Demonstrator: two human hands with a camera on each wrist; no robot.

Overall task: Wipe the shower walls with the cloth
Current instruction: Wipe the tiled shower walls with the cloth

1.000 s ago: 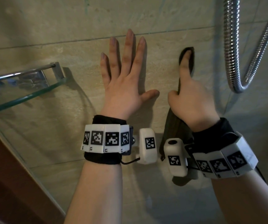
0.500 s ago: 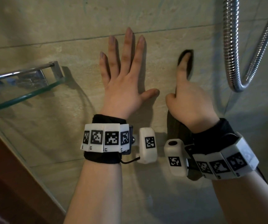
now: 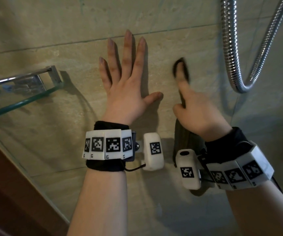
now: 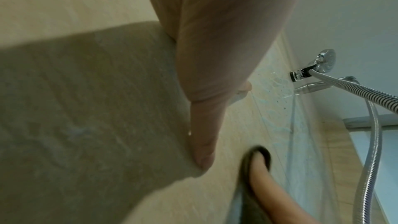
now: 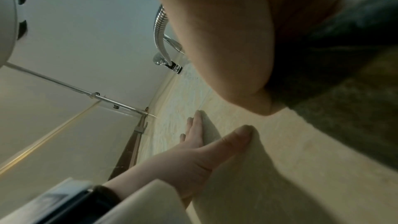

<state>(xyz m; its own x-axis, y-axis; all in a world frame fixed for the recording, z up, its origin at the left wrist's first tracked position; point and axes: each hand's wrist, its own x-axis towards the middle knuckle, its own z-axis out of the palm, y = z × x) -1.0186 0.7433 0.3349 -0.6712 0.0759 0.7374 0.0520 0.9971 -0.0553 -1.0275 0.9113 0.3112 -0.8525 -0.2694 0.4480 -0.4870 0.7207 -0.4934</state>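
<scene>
Against the beige stone-tiled shower wall (image 3: 72, 103), the left hand (image 3: 125, 92) lies flat with straight fingers spread apart. Just to its right, the right hand (image 3: 198, 113) presses a dark green-grey cloth (image 3: 186, 142) to the tiles, forefinger extended, other fingers hidden. A looping chrome shower hose (image 3: 229, 53) hangs nearby.

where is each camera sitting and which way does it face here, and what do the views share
Head: worn on the head, facing the tiled wall; shows left hand flat, right hand pressing the cloth, both forearms.
Left wrist: looks along the left thumb toward the shower hose; the right fingertip is on the cloth.
Right wrist: looks past the right palm and cloth toward the left hand.
Shared: all show wall, cloth and hose.
</scene>
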